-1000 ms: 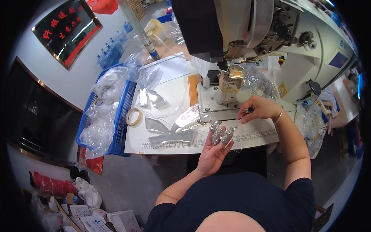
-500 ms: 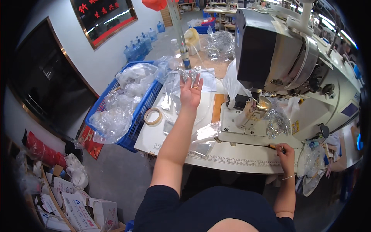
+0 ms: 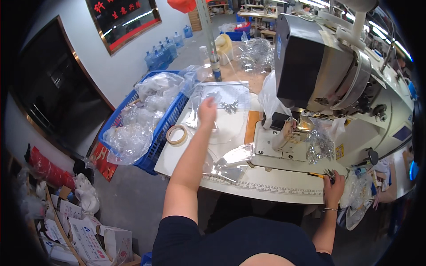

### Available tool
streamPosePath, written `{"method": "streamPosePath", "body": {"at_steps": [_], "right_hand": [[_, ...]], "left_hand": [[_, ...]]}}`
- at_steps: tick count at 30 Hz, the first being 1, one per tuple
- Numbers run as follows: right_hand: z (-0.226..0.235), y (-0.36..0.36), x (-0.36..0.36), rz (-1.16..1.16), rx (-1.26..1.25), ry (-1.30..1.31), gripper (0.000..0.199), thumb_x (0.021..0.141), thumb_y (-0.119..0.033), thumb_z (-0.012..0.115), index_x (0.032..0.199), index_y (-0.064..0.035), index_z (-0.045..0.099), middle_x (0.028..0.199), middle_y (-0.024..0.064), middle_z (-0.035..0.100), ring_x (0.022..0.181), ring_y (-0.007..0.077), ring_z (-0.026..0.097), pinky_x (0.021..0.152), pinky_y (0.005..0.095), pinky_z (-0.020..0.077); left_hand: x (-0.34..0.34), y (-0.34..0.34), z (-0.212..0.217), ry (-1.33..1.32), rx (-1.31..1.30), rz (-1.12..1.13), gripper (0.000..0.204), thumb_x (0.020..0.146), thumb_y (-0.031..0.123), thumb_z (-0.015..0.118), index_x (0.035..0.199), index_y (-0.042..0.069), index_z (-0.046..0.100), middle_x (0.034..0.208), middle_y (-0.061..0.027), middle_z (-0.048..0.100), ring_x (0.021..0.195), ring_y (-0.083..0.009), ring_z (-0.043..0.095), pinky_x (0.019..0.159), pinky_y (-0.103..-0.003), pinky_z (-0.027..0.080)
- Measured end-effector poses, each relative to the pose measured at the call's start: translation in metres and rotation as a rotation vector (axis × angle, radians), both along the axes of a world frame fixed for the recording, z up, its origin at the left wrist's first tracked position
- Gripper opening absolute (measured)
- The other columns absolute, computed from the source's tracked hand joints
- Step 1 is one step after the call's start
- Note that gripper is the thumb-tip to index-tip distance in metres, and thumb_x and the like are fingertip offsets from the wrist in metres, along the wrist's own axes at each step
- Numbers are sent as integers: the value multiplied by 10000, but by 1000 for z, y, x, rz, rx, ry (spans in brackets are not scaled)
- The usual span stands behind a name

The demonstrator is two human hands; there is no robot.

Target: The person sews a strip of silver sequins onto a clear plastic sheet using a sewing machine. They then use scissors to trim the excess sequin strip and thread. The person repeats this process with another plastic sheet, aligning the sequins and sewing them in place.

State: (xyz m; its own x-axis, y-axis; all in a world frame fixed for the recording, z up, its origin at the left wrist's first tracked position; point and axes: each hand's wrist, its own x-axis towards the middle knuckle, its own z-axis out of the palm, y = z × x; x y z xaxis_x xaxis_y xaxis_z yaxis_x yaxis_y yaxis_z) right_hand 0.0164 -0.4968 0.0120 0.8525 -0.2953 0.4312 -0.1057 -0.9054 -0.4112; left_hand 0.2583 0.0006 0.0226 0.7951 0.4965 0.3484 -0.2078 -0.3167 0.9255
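My left hand [image 3: 207,111] is over the far left of the white sewing table [image 3: 284,181], smeared by motion, so its fingers and anything in them are unclear. Just right of it, a small heap of shiny silver pieces [image 3: 229,107] lies on a white printed sheet [image 3: 237,91]. My right hand [image 3: 334,189] rests at the table's front right, its fingers closed round small dark-handled snips [image 3: 330,175]. Beside these lies a thin yellow-and-black tool [image 3: 315,175]. Clear plastic sheets [image 3: 230,165] lie near the front edge, between my hands.
A large sewing machine [image 3: 324,66] stands at the right, with a bag of silver pieces [image 3: 320,146] by its needle area. A tape roll [image 3: 177,134] sits on the table's left. A blue basket [image 3: 153,153] of clear plastic bags adjoins the left edge.
The silver pieces that were at my raised left fingers now lie on the sheet, and that hand has drawn back to the left. My right hand has closed round the snips.
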Motion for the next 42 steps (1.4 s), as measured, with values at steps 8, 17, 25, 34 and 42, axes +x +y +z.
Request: {"method": "streamPosePath", "body": {"at_steps": [8,17,25,34,42], "right_hand": [[1,3,1,23,-2,-111,341,785,-178,630,1047,35,575,1006,163,531,943,327,524,840,381,418],[2,2,1,16,18,-76,332,797,-186,624,1051,22,576,1040,168,541,983,333,517,880,382,402],[1,2,-3,17,-13,-131,319,785,-155,644,1046,16,582,1034,162,542,967,327,523,854,394,412],[39,158,44,863,49,-138,328,693,-91,705,995,-41,585,1041,137,560,978,317,529,844,410,430],[39,266,141,1342,-347,269,507,628,-209,733,1082,-57,566,1106,131,512,1042,307,498,846,385,440]], "left_hand": [[39,124,-26,748,125,162,519,697,239,753,1042,-109,580,1124,-231,580,954,-326,611,757,-461,495],[48,124,13,566,-156,-192,342,639,146,793,886,-29,636,851,-115,631,719,-220,572,669,-360,454],[-40,231,96,-28,-317,23,228,776,174,670,813,-46,620,723,-67,585,646,-142,530,560,-279,409],[-156,230,69,320,1050,822,408,746,156,671,1087,-50,584,1143,-277,552,1130,-375,507,982,-418,376],[-273,-43,17,145,218,77,673,777,83,642,1345,-41,305,1456,-238,161,1353,-364,193,1077,-423,221]]}}
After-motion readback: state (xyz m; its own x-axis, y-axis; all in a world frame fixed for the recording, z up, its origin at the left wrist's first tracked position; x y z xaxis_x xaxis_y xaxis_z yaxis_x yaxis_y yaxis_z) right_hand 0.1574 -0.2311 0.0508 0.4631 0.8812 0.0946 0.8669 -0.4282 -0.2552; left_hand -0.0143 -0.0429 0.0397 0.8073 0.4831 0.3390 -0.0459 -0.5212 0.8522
